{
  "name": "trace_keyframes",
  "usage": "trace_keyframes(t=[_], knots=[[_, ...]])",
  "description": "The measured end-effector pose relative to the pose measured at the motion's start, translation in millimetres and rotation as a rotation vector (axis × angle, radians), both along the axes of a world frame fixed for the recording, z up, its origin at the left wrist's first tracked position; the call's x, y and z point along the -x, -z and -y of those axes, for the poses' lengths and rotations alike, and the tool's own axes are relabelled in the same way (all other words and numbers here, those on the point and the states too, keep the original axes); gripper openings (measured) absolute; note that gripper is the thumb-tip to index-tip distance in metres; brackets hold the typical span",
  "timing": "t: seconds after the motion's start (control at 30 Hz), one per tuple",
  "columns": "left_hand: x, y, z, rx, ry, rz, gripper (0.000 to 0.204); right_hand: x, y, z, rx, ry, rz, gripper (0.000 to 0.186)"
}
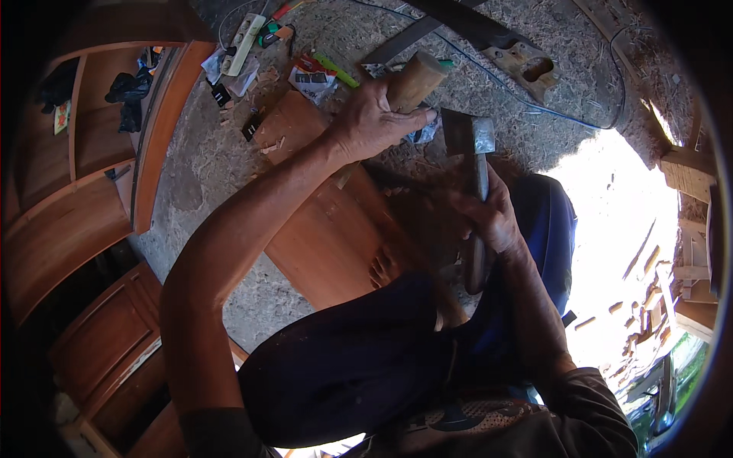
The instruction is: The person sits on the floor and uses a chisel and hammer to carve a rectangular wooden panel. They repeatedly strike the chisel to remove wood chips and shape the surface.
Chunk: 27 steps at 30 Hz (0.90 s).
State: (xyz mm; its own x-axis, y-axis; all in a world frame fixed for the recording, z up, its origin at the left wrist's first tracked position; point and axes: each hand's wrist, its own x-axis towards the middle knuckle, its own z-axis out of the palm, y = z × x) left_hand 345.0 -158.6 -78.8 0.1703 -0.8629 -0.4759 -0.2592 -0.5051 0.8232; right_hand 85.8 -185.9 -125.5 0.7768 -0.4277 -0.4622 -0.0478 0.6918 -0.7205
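My left hand (365,122) is closed around a short, round wooden piece (416,82), raised over a reddish-brown board (309,237) that lies on the floor. To its right, my right hand (492,214) grips the handle of a tool with a broad metal head (473,136), like a hatchet, held upright with the head near the wooden piece. My bare foot (382,267) rests on the board between my bent legs (328,366) in dark trousers. Whatever lies under my left wrist is partly hidden.
Wooden cabinetry (107,206) stands along the left. A power strip (244,42), small tools, packets and wood shavings lie toward the back. A handsaw (519,61) and a cable (603,122) are at the upper right. Wood offcuts (653,301) lie in bright sunlight on the right.
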Motion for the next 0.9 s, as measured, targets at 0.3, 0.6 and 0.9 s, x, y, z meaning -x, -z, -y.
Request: trace_keyframes(t=[0.3, 0.6, 0.9], knots=[[12.6, 68.2, 5.9, 0.197, -0.06, 0.22, 0.026, 0.4, 9.1, 23.3, 0.003, 0.106, -0.017, 0.031], [6.4, 76.9, -3.0, 0.157, -0.033, 0.172, 0.027, -3.7, 6.5, 22.6, 0.063, 0.143, -0.037, 0.027], [3.4, 74.8, -5.1, 0.133, -0.054, 0.154, 0.024, -5.1, 7.7, 21.4, 0.091, 0.104, -0.061, 0.027]])
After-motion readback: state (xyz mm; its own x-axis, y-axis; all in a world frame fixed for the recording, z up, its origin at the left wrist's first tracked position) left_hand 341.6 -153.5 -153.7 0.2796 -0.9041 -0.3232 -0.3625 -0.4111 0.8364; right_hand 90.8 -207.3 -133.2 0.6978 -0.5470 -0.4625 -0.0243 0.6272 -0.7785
